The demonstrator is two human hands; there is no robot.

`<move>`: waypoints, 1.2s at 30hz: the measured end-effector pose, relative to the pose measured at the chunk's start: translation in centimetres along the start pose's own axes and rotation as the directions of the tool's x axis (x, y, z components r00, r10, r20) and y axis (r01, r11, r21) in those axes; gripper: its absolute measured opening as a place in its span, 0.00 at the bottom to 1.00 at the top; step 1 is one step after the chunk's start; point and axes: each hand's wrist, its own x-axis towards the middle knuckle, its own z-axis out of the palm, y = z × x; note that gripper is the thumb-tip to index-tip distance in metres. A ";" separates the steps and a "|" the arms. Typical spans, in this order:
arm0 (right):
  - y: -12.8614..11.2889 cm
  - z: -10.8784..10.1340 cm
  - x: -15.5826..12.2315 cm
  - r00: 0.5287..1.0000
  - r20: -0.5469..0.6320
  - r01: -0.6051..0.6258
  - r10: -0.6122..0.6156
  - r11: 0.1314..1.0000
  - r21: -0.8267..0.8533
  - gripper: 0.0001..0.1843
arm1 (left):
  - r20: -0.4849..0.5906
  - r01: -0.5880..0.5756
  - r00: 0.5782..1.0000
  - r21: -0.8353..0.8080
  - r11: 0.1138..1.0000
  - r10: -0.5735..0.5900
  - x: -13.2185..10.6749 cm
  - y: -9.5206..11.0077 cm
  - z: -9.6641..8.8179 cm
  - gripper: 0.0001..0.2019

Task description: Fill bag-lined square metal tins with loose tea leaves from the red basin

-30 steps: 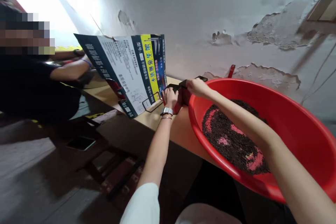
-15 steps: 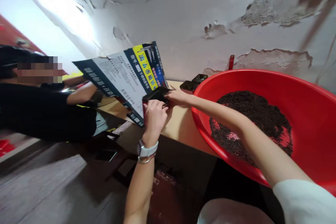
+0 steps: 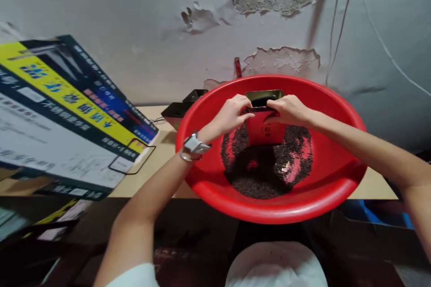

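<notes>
Left hand (image 3: 233, 113) and right hand (image 3: 291, 110) pinch the red box (image 3: 261, 129), its interior obscured.

I hold a dark-lettered red box (image 3: 258, 133), open-topped, over dark loose flakes (image 3: 256, 187) in the red tub (image 3: 276, 216).

不锈钢 on cardboard box (image 3: 50, 136), 红 on red box (image 3: 259, 132)
</notes>
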 end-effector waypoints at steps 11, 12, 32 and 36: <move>0.4 8.2 -1.8 0.949 0.304 0.061 -0.086 0.994 0.092 0.16 | 0.386 -0.172 0.919 0.220 0.960 0.076 0.8 -1.6 9.5 0.09; 0.0 8.0 -1.9 0.941 0.320 0.077 -0.108 0.991 0.109 0.16 | 0.433 -0.181 0.899 0.221 0.958 0.070 0.7 -1.4 9.5 0.10; -1.8 7.0 -2.7 0.907 0.398 0.085 -0.139 0.985 0.149 0.17 | 0.536 -0.209 0.836 0.111 0.971 0.119 -0.1 -0.8 8.9 0.11; -0.8 8.7 -2.1 0.936 0.318 0.141 -0.150 0.989 0.050 0.16 | 0.536 -0.190 0.841 0.170 0.967 0.071 0.4 -1.9 10.0 0.13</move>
